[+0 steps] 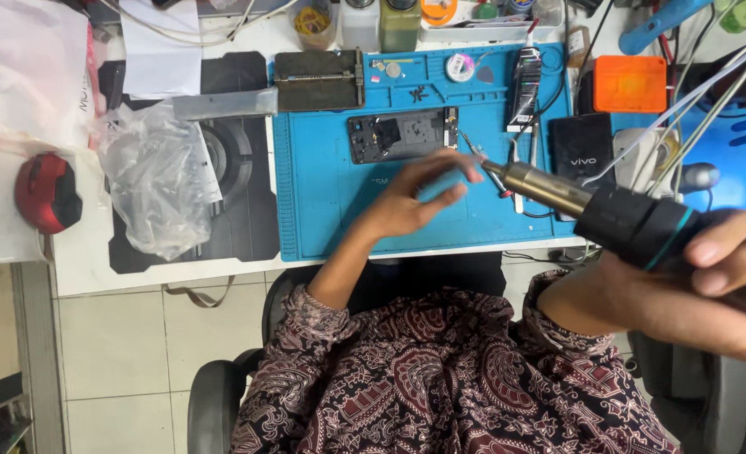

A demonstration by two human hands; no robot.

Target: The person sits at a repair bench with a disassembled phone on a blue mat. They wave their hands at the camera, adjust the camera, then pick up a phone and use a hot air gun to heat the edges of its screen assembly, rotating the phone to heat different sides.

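Your right hand (709, 286) is wrapped firmly around the black body of the hot-air gun (608, 214), thumb and fingers shut on the handle, with its brass nozzle angled down and left toward the work. Your left hand (419, 195) holds nothing: it hovers flat and open above the blue work mat (322, 193), fingers spread and somewhat blurred, their tips just beside the nozzle's mouth. The mat fills the middle of the white bench (79, 269), and the opened phone (400, 134) lies on its upper half, just beyond your left fingertips. To the left sit a crumpled clear plastic bag (158, 181) and a red round object (47, 193); to the right, a dark phone (585, 155) lies face up beside an orange box (630, 84), and tweezers (476, 151) rest near the nozzle. The main risk is a burn: your bare fingertips are very close to the nozzle. Loose cables trailing near the gun could also snag or scorch if it swings wide.
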